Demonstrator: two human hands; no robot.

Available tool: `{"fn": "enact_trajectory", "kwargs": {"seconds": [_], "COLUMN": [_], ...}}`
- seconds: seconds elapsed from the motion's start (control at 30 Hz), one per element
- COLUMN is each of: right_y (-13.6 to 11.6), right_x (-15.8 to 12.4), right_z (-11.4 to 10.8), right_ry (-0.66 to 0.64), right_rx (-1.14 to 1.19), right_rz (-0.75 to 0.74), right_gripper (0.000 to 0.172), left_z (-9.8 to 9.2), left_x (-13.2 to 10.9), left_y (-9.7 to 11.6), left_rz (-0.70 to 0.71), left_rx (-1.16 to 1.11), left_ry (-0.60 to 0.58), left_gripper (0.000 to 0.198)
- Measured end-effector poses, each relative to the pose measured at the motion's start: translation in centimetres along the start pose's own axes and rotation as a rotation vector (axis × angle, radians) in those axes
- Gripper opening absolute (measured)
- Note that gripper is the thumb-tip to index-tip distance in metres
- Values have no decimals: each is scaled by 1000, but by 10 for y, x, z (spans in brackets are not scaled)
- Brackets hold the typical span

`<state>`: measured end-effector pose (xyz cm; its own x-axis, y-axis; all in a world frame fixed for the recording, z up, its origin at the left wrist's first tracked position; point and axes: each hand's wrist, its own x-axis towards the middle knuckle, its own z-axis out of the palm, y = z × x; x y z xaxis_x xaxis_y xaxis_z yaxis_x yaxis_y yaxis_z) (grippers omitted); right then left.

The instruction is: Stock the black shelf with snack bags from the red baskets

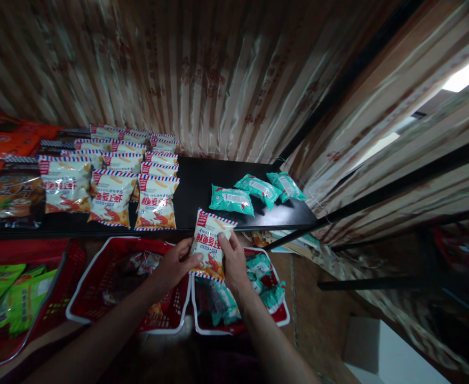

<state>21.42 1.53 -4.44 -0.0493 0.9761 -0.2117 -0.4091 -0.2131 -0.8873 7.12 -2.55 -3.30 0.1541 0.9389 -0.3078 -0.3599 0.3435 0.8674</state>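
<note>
Both hands grip one snack bag (pixel 210 242) with a red-white-blue striped edge and an orange shrimp picture. My left hand (pixel 176 264) pinches its left side and my right hand (pixel 231 258) its right side. The bag hangs at the front edge of a black shelf (pixel 194 186). Several bags of the same kind (pixel 156 202) stand in rows on the shelf's left part. Three teal packets (pixel 231 200) lie on its right part.
Below my hands sit two red baskets: the left basket (pixel 98 277) holds similar snack bags, the right basket (pixel 276 317) holds teal packets. Green packets (pixel 2 298) fill another red basket at far left. A striped curtain hangs behind the shelf.
</note>
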Motion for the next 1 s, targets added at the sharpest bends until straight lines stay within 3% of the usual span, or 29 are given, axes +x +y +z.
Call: {"fn": "enact_trajectory", "kwargs": {"seconds": [0.2,0.53,0.77,1.0], "right_y": [2,-1,-1,-7], "right_x": [2,4,6,1], "right_z": [3,7,6,9], "right_ry": [29,141,221,252], "right_rx": [-9,11,3,-26], "right_rz": [42,98,111,133], "right_gripper": [39,42,40,41], "left_z": [-3,-10,-13,-12], "left_x": [-6,-14,-13,-11], "left_y": [2,3,1,-2], "left_rz": [-71,-70,-106,-107], "left_rx": [-45,-109,125,204], "left_ry": [-7,-58,5,-41], "left_gripper": [57,58,36,34]}}
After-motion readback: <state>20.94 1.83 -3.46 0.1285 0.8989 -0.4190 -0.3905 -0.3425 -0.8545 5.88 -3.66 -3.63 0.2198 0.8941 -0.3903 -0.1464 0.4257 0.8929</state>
